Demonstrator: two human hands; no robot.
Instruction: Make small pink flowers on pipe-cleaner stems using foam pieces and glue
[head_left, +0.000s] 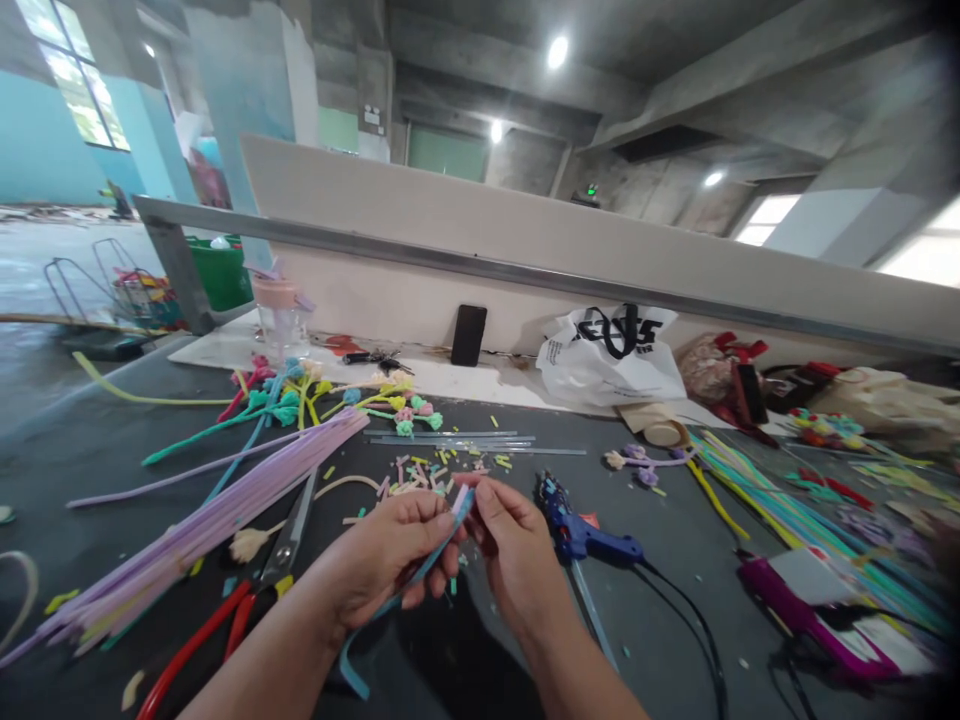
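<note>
My left hand point(394, 565) and my right hand point(510, 545) meet over the dark table point(90, 460), both closed on a blue pipe cleaner point(409, 590). Its upper tip, where a bit of pink shows, is pinched between the fingertips of both hands. The lower end trails down below my left wrist. Short cut pieces of pipe cleaner point(420, 470) lie scattered just beyond my fingers.
A bundle of lilac pipe cleaners point(217, 520), red-handled pliers point(202, 630) and finished stem flowers point(337, 400) lie left. A blue glue gun point(577, 530) with its cord sits right, glue sticks point(465, 438) behind. Further back stand a phone point(468, 335), a white bag point(607, 355) and more coloured stems point(787, 500).
</note>
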